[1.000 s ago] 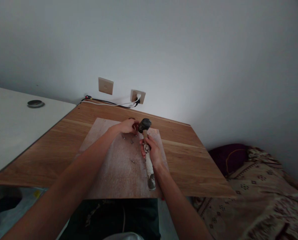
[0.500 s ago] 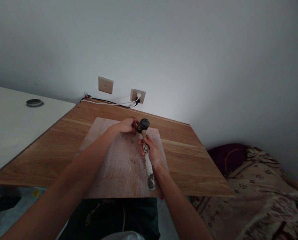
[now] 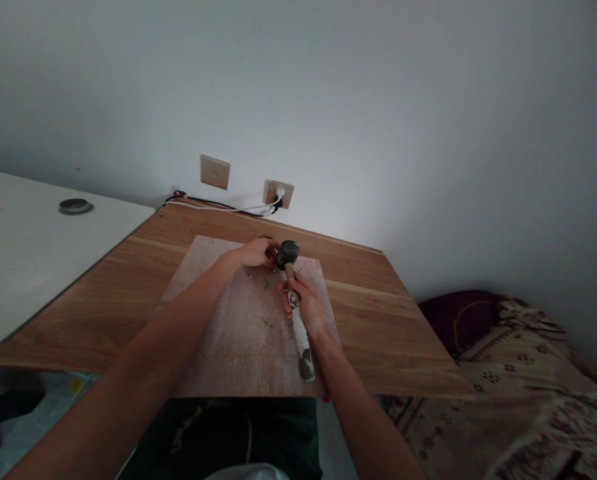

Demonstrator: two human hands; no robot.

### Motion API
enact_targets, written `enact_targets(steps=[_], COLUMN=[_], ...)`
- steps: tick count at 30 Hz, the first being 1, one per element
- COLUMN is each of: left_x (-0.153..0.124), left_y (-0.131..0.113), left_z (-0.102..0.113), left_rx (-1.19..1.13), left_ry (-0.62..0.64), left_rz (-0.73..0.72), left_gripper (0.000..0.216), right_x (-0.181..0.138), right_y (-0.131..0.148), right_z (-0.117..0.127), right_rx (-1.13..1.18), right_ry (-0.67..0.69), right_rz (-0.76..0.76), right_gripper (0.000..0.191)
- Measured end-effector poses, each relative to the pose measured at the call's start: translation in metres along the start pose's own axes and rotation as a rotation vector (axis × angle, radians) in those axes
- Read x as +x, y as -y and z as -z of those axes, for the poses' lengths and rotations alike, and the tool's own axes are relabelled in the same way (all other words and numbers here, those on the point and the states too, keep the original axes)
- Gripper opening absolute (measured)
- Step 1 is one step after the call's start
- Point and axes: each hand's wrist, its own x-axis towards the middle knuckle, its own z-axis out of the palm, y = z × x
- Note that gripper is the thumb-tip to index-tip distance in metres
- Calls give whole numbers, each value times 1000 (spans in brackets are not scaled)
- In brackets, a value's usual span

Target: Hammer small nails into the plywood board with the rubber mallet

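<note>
My right hand (image 3: 309, 303) is wrapped round the handle of a hammer (image 3: 299, 330), whose white coating is worn and patchy. The dark hammer head (image 3: 288, 252) is at the far end of the board, right beside my left hand. My left hand (image 3: 256, 253) has its fingers curled at a small reddish-brown object (image 3: 271, 253), partly hidden by the fingers and the hammer head; its kind is unclear. Both hands are over a pale wooden board (image 3: 233, 347). Several small metal nails or screws (image 3: 267, 283) lie loose on it.
The board rests on a brown wooden tabletop (image 3: 373, 320) against a white wall. Cables (image 3: 218, 207) run along its back edge to a wall socket (image 3: 279, 193). At left, a white table (image 3: 23, 253) carries a round dark object (image 3: 75, 206). Patterned bedding (image 3: 503, 387) lies at right.
The view has shifted slightly. Both hands and the hammer keep nearly the same place over the board.
</note>
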Motion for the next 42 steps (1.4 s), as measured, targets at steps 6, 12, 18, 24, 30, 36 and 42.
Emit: enact_targets(steps=[6, 12, 18, 24, 30, 36, 42], left_x=[-3, -4, -5, -9, -9, -12, -18], left_y=[-3, -8, -10, -31, -49, -44, -33], left_z=[2, 2, 7, 19, 14, 28, 42], left_rx=[-11, 4, -4, 308, 443, 453, 372], left_ry=[9, 33, 54, 174, 191, 112, 71], left_rz=[-2, 7, -10, 144, 190, 85, 23], left_gripper=[45, 43, 46, 51, 38, 23, 23], right_x=[0, -1, -1, 0, 1, 0, 1], right_y=[-1, -1, 0, 1, 1, 3, 2], right_z=[0, 0, -1, 3, 5, 5, 7], right_rx=[39, 27, -24, -26, -23, -41, -63], right_ry=[-18, -27, -33, -74, -92, -69, -65], right_rz=[13, -8, -18, 9, -13, -14, 1], right_gripper=[34, 29, 30, 35, 40, 42, 45])
